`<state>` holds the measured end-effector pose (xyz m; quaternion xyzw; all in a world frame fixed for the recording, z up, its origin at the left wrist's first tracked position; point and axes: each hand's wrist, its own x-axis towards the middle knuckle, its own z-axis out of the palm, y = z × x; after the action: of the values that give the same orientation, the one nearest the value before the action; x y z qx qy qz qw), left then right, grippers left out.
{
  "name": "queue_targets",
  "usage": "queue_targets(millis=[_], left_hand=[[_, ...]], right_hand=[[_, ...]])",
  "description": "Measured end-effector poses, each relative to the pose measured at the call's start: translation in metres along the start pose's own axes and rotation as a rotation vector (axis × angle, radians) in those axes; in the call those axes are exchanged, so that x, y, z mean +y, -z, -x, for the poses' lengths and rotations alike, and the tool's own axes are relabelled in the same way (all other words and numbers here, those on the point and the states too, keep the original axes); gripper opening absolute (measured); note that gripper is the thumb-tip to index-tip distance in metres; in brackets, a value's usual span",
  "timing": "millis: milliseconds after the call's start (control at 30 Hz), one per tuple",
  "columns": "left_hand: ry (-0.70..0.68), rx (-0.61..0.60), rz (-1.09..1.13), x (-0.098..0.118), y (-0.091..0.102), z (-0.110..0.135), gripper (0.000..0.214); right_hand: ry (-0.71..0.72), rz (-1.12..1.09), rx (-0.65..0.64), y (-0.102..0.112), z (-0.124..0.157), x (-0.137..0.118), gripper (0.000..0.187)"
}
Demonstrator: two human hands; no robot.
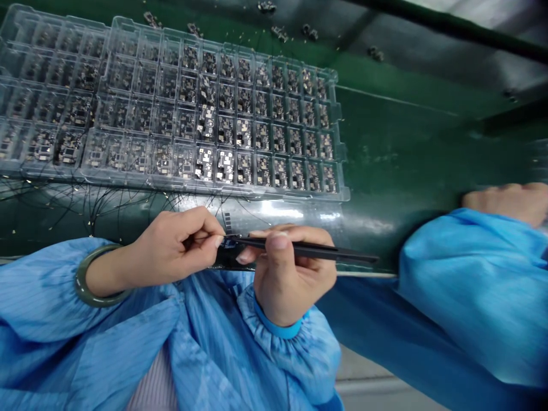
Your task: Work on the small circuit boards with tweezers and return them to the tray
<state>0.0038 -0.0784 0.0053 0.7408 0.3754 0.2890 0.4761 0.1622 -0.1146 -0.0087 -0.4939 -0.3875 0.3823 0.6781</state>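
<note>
My right hand [295, 274] is closed round black tweezers [317, 250], whose tips point left toward my left hand. Between the two hands sits a small dark circuit board [231, 240], partly hidden by fingers and tweezers. My left hand [184, 245] pinches at the board's left side, thumb against forefinger; a thin dark strand seems to run there, but I cannot tell whether the fingers hold it or the board's edge. Both hands are low over the green bench edge, just in front of a clear compartment tray [257, 193] filled with small circuit boards.
Another clear tray [25, 166] of boards adjoins on the left. Thin black wires [92, 208] lie along the trays' front. Loose small parts [280, 34] are scattered on the green mat [385, 154] behind. A co-worker's blue sleeve [475, 285] and hand [505, 202] rest at the right.
</note>
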Motion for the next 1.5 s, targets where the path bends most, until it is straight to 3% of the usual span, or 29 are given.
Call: queue_targets(millis=[333, 567, 767, 867, 967, 1067, 1133, 1233, 1267, 1300, 1433, 1500], left_hand=[[-0.027, 0.021, -0.007, -0.002, -0.001, -0.001, 0.008], [-0.041, 0.036, 0.018, -0.003, -0.001, -0.001, 0.008], [-0.009, 0.022, 0.054, -0.003, 0.0, -0.001, 0.008], [-0.008, 0.025, 0.043, -0.002, 0.0, -0.001, 0.009], [-0.01, 0.025, 0.031, -0.002, 0.001, -0.001, 0.009], [-0.029, 0.011, 0.041, -0.002, 0.001, 0.0, 0.008], [-0.048, 0.014, 0.049, -0.003, 0.0, 0.0, 0.008], [-0.052, 0.054, 0.045, -0.003, -0.001, 0.0, 0.008], [-0.049, 0.068, 0.042, -0.003, -0.001, 0.0, 0.008], [-0.046, 0.079, 0.039, -0.003, -0.001, 0.0, 0.008], [-0.05, 0.087, 0.033, -0.002, -0.001, 0.001, 0.008], [-0.07, 0.098, 0.031, -0.001, -0.001, 0.001, 0.009]], right_hand=[[0.119, 0.034, -0.012, 0.002, 0.002, 0.002, 0.01], [0.431, 0.242, -0.143, 0.015, 0.004, 0.01, 0.02], [0.752, 0.46, -0.239, 0.019, 0.005, 0.009, 0.012], [0.832, 0.53, -0.309, 0.022, 0.007, 0.008, 0.012], [0.81, 0.571, -0.319, 0.025, 0.01, 0.008, 0.016], [0.767, 0.513, -0.244, 0.023, 0.008, 0.009, 0.015], [0.686, 0.428, -0.099, 0.019, 0.003, 0.008, 0.014], [0.553, 0.261, 0.227, 0.012, -0.002, 0.004, 0.023], [0.487, 0.233, 0.27, 0.012, -0.003, 0.002, 0.024], [0.409, 0.238, 0.25, 0.012, -0.003, 0.001, 0.022], [0.091, 0.449, -0.137, 0.02, 0.006, 0.0, 0.01], [0.034, 0.483, -0.2, 0.022, 0.011, 0.002, 0.006]])
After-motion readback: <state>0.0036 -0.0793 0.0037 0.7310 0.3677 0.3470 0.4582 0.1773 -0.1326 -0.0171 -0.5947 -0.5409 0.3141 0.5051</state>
